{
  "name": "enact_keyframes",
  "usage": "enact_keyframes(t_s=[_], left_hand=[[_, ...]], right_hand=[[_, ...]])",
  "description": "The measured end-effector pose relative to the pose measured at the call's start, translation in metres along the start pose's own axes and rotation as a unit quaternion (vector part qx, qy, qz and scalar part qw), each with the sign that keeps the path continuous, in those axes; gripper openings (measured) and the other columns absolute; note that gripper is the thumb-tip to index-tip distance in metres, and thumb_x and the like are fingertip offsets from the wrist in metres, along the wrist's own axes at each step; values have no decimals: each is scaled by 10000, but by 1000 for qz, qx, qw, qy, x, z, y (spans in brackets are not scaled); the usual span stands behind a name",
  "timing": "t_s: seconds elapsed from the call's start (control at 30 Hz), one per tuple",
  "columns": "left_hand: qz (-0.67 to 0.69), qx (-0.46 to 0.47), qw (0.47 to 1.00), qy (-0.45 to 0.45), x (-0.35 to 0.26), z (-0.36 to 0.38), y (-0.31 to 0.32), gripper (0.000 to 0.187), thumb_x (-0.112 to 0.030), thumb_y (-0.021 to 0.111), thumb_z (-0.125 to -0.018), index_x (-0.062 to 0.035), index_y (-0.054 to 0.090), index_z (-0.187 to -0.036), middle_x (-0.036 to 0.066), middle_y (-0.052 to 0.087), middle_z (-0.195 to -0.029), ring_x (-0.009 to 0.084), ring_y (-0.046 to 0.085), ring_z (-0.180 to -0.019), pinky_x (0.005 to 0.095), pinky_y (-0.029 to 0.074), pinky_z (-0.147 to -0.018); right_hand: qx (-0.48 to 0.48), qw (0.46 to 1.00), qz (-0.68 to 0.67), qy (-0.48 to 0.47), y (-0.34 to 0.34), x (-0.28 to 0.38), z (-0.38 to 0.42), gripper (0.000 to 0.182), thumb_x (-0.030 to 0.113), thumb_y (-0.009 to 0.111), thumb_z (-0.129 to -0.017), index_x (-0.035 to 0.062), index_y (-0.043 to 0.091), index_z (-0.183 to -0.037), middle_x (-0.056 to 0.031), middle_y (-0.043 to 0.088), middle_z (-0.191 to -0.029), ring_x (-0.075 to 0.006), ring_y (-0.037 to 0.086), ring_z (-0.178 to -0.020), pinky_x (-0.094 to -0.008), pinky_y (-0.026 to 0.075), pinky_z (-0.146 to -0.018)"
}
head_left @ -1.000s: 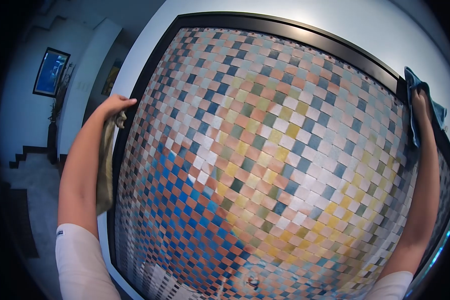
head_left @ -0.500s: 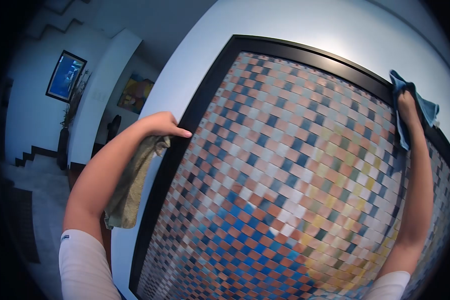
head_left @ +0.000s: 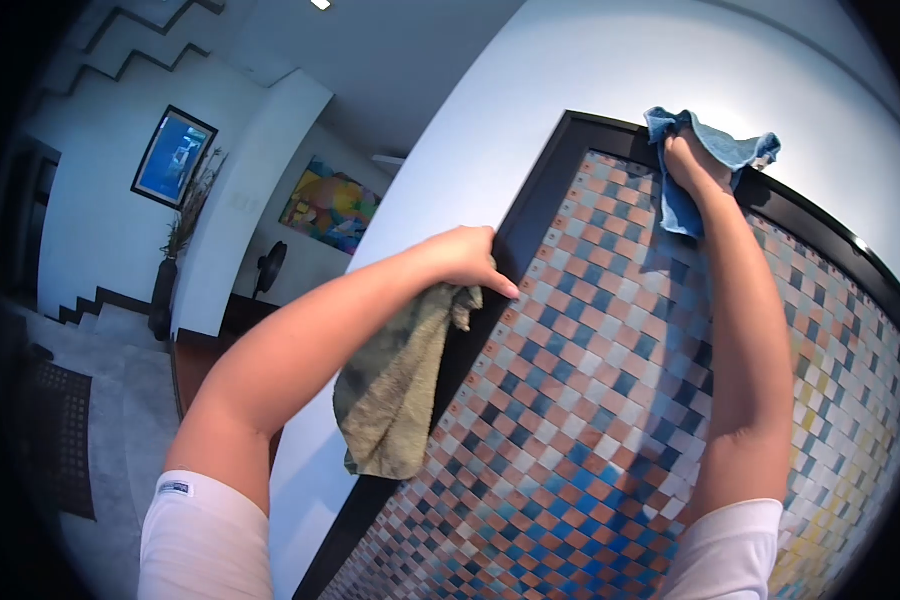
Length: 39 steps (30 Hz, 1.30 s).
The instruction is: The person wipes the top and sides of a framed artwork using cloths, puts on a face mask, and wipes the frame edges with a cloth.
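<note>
A large woven checkered artwork (head_left: 590, 330) in a black frame (head_left: 545, 190) hangs on a white wall. My left hand (head_left: 473, 262) is closed at the frame's left side, its thumb against the edge, with a green cloth (head_left: 395, 390) hanging down from it. At the top bar of the frame my right hand (head_left: 692, 165) presses a blue cloth (head_left: 735, 148), part of which drapes over the woven surface.
Left of the wall stand stairs (head_left: 95, 310), a framed blue picture (head_left: 175, 156), a tall dark vase (head_left: 164, 298) with dried stems, a colourful painting (head_left: 330, 203) and a dark fan (head_left: 269, 268).
My right hand has slid the blue cloth leftward along the top bar, towards the frame's upper left corner. The view has turned, and my left hand still holds the green cloth at the left side.
</note>
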<state>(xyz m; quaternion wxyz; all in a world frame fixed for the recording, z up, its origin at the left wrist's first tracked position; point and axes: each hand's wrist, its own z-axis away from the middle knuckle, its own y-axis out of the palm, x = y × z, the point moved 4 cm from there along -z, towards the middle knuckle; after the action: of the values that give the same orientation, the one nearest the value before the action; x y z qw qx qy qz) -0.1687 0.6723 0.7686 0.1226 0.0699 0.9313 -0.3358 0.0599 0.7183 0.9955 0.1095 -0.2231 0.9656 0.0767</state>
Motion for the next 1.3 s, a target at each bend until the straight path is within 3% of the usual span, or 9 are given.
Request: enact_keyframes(t_s=[0.17, 0.53, 0.67, 0.77, 0.8, 0.87, 0.97, 1.1, 1.3], left_hand=[[1, -26, 1000, 12, 7, 0, 4, 878, -558, 805, -587, 101, 513, -1088, 247, 645, -967, 351, 634, -945, 390, 501, -822], [33, 6, 999, -16, 5, 6, 1, 853, -528, 807, -603, 93, 479, -1086, 248, 636, -965, 349, 635, -928, 389, 509, -795], [19, 7, 999, -43, 4, 6, 3, 829, -514, 816, -605, 62, 487, -1102, 185, 654, -998, 309, 640, -950, 379, 518, -787], [20, 0, 999, -41, 4, 6, 4, 803, -496, 812, -618, 50, 487, -1110, 175, 659, -988, 304, 639, -952, 381, 516, -791], [21, -1, 999, -46, 3, 8, 3, 795, -489, 810, -622, 46, 486, -1113, 172, 660, -985, 302, 639, -953, 381, 516, -793], [30, -2, 998, -56, 2, 11, 3, 785, -478, 806, -628, 40, 486, -1123, 171, 659, -984, 301, 638, -955, 382, 514, -797], [59, -2, 996, -59, 5, 14, 6, 857, -488, 796, -627, 58, 450, -1190, 197, 650, -984, 312, 637, -948, 384, 513, -800], [60, -72, 996, 6, 20, 10, 21, 1056, -541, 768, -635, 91, 316, -1351, 240, 645, -950, 323, 647, -899, 376, 514, -781], [117, -140, 982, -48, 20, 33, -4, 818, -617, 640, -746, 26, 498, -1231, 218, 657, -950, 315, 639, -947, 376, 487, -821]], right_hand=[[-115, 989, -40, -80, 37, 65, -15, 310, 188, 453, -847, 10, 619, -1039, -217, 619, -1087, -369, 582, -1043, -445, 433, -923], [-121, 980, -88, -132, 77, 149, -27, 265, 202, 473, -865, 31, 630, -993, -203, 636, -1020, -357, 594, -1004, -451, 421, -924], [-80, 956, -254, -120, 76, 155, -28, 306, 221, 473, -879, -33, 599, -994, -268, 612, -1017, -397, 579, -1009, -452, 420, -908], [1, 860, -506, -67, 88, 163, -40, 349, 233, 460, -896, -98, 566, -933, -349, 581, -931, -457, 572, -979, -444, 441, -826], [16, 836, -545, -58, 97, 166, -46, 318, 237, 455, -930, -54, 580, -907, -137, 624, -821, -228, 590, -784, -331, 451, -728], [121, 733, -669, 32, 73, 175, -25, 303, 258, 450, -958, -6, 590, -906, -45, 583, -791, -147, 554, -732, -292, 455, -686], [168, 513, -839, 66, 92, 190, -21, 255, 282, 474, -966, 52, 582, -980, -35, 596, -838, -138, 572, -716, -303, 500, -651], [221, 361, -899, 108, 84, 208, 17, 264, 310, 526, -939, 64, 607, -990, -50, 637, -862, -169, 623, -730, -315, 532, -656], [253, 333, -894, 160, 105, 235, 72, 314, 329, 460, -963, 63, 584, -1076, -92, 632, -974, -227, 627, -869, -378, 529, -779]])
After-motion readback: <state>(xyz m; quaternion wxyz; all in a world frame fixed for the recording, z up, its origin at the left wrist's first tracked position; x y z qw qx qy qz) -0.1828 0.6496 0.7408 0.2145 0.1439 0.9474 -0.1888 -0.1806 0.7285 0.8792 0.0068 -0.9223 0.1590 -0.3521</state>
